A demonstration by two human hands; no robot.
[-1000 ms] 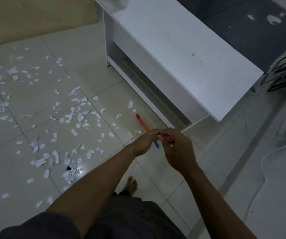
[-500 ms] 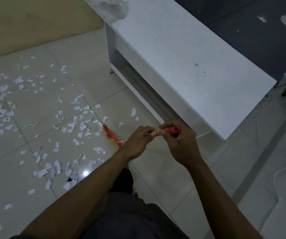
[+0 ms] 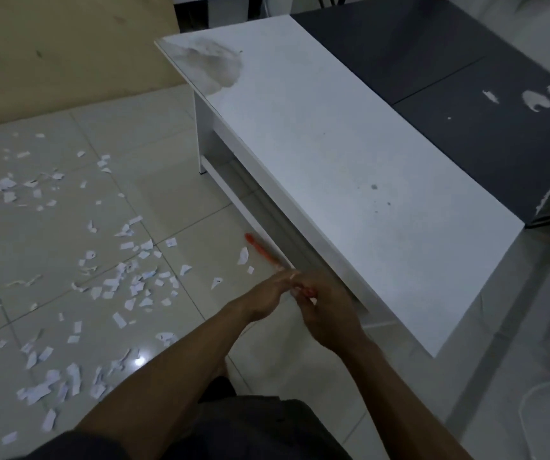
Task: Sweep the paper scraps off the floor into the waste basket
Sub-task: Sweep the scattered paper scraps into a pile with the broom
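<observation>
The scraps (image 3: 119, 319) lie scattered over the tiled floor (image 3: 174, 200), mostly on the left from near to far, with a few strays just beside the low white table (image 3: 333, 167). The basket is not in view. Both hands meet at center, near the table's front edge, on the near end of a thin orange rod (image 3: 262, 250) that slants away to the floor; it is probably the handle of the sweeping tool, but no head or bristles are visible. The right hand (image 3: 328, 312) curls its fingers around the rod's near end. The left hand (image 3: 265, 302) reaches its fingers to the rod just beside the right hand; motion blur prevents telling whether they pinch it or only touch it. The scraps are judged very light, thin and limp: they slide easily on the glossy tile, lift in any draft and may cling flat to the surface. Handle them with short, low strokes, not fast ones. The rod appears stiff and light; hold it with the hands spaced apart along its length for control, not bunched at one end. Strays beside the table base should be drawn out toward the left before gathering.
</observation>
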